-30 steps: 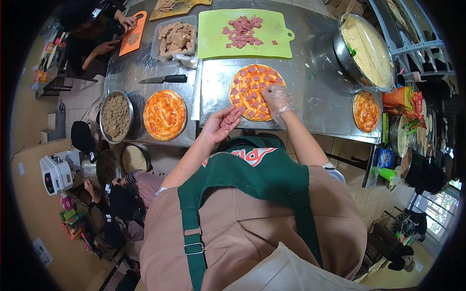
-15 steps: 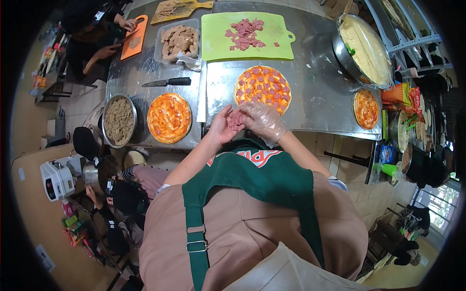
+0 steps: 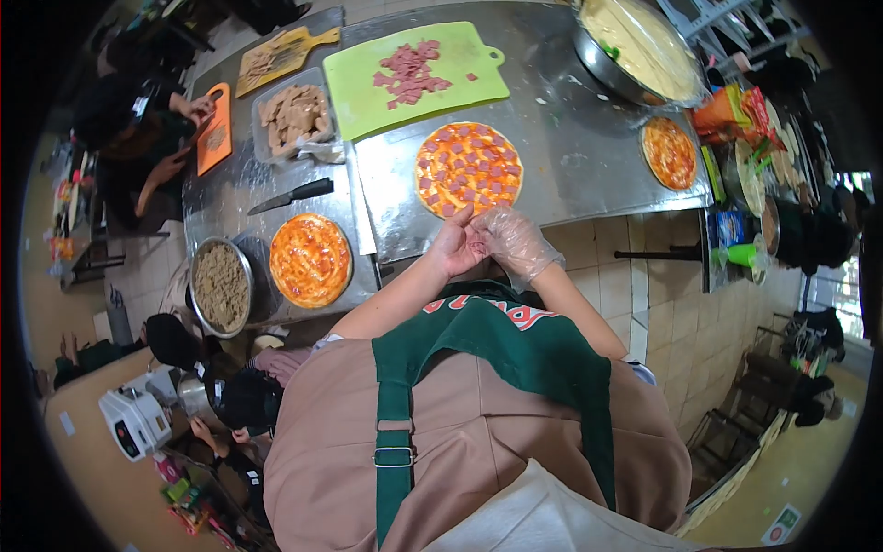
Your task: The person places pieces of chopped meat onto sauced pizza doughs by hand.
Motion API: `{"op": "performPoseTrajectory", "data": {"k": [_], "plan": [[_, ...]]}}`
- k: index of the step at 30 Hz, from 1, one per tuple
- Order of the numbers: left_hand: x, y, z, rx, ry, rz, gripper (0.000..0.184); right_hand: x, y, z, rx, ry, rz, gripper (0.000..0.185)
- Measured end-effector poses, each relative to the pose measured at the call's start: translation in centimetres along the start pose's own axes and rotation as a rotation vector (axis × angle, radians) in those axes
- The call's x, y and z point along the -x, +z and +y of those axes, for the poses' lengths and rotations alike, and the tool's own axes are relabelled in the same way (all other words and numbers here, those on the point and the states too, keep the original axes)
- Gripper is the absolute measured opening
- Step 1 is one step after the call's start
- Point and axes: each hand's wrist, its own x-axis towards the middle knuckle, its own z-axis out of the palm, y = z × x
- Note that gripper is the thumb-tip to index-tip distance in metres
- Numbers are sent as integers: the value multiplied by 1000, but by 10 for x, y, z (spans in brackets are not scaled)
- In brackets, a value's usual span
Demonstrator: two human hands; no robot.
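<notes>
In front of my body, my bare left hand (image 3: 452, 248) is cupped, palm up. Pinkish ham pieces (image 3: 476, 247) show only partly in it. My right hand (image 3: 517, 243), in a clear plastic glove, meets it with bent fingers dipping into the left palm; what those fingertips hold is hidden. Just beyond both hands lies a round pizza (image 3: 469, 167) with red sauce and squares of ham spread over it. Farther back, a heap of chopped ham (image 3: 410, 74) rests on a green cutting board (image 3: 354, 97).
On the metal table's left are a sauced pizza base (image 3: 311, 260), a bowl of ground filling (image 3: 221, 287), a knife (image 3: 292, 196) and a tub of brown pieces (image 3: 294, 120). At right are another sauced base (image 3: 669, 153) and a large dough bowl (image 3: 635, 55). A co-worker (image 3: 138, 138) cuts on an orange board (image 3: 215, 133).
The view has turned, so the table's things sit farther left. My hands remain together by the pizza; less ham shows in my left palm, with my gloved fingers now covering more of it.
</notes>
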Motion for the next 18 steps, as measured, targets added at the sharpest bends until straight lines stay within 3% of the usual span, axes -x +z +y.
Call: {"op": "performPoseTrajectory", "data": {"k": [2, 3, 5, 6, 8, 9, 12, 16, 18], "plan": [[-19, -7, -5, 41, -85, -195, 44, 6, -19, 3, 43, 115, 20, 14], [-22, 9, -12, -128, -11, -20, 40, 10, -29, 6, 40, 125, 36, 14], [-31, 29, -21, -200, -22, -12, 38, 17, -50, 14, -161, 338, 122, 12], [-39, 36, -25, -258, -20, -8, 37, 20, -62, 16, -167, 342, 139, 12], [-62, 41, -31, -228, -61, -75, 32, 29, -87, 27, -584, 529, 213, 16], [-70, 52, -39, -229, -22, -38, 29, 32, -88, 49, -844, 545, 216, 18], [-97, 82, -67, -268, 27, 60, 23, 48, -118, 77, -1052, 489, 279, 21], [-144, 101, -103, -350, 36, 23, 21, 69, -153, 124, -1097, 403, 309, 20], [-164, 116, -124, -429, 155, 171, 20, 78, -166, 146, -1072, 416, 348, 21]]}}
